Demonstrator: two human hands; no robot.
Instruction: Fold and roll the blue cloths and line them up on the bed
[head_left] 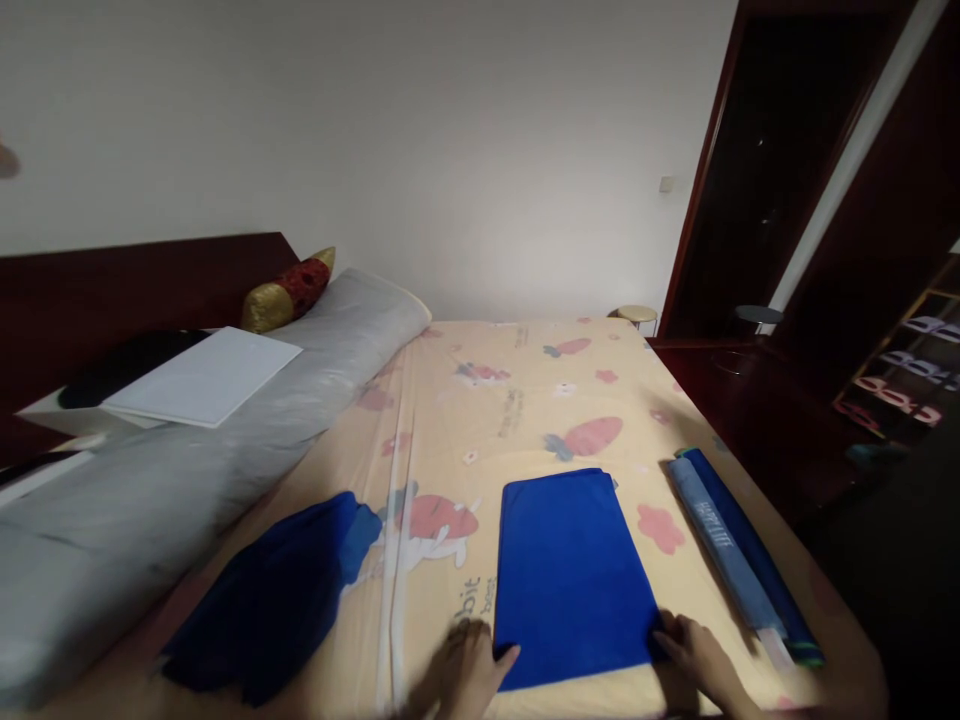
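Note:
A flat blue folded cloth (pixel 574 580), roughly rectangular and with a small tag at its far right corner, lies on the bed in front of me. At its near left corner is my left hand (pixel 474 668), its thumb over the edge and its other fingers curled beside it. My right hand (pixel 696 652) pinches the cloth's right edge close to the near corner. A crumpled dark blue cloth (pixel 277 600) lies to the left, apart from both hands. Right of my right hand are two rolled cloths: a grey-blue one (pixel 724 540) lettered "HAPPY LIFE" and a dark blue one (pixel 757 560) with green trim.
The bed's yellow sheet (pixel 480 450) has carrot and rabbit prints. Along the left lies a long grey bundle (pixel 315 370), with a white board (pixel 206 375) and a red-gold cushion (pixel 292 290) near it. Stools (pixel 637 314) and a shoe rack (pixel 900 360) stand beyond the bed.

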